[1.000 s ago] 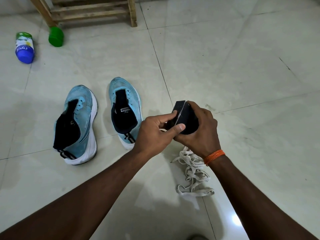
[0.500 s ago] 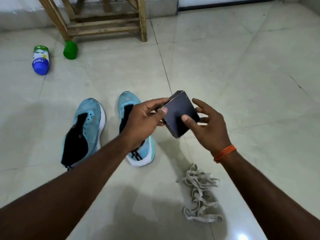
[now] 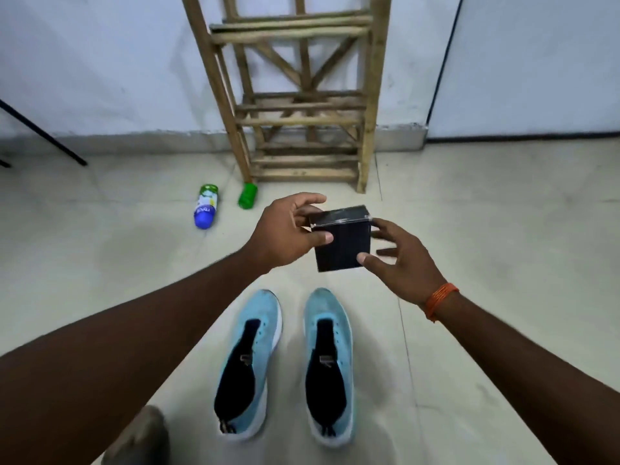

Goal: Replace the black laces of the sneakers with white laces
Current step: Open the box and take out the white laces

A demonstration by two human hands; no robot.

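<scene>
Both sneakers (image 3: 285, 364) at bottom center look laceless, no white laces in view yet, while left hand (image 3: 285, 234) pinches a small black box (image 3: 342, 243) mid-frame and right hand (image 3: 399, 260), fingers spread, touches its edge.

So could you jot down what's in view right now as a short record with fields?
held item: small black box, closed as far as I can tell
left hand: grips the box's left side
right hand: fingers spread, thumb on the box's lower right corner
sneakers: light blue pair, side by side on the floor, no laces visible
white laces: not in view
background: wooden rack, blue-capped bottle, green bottle
</scene>
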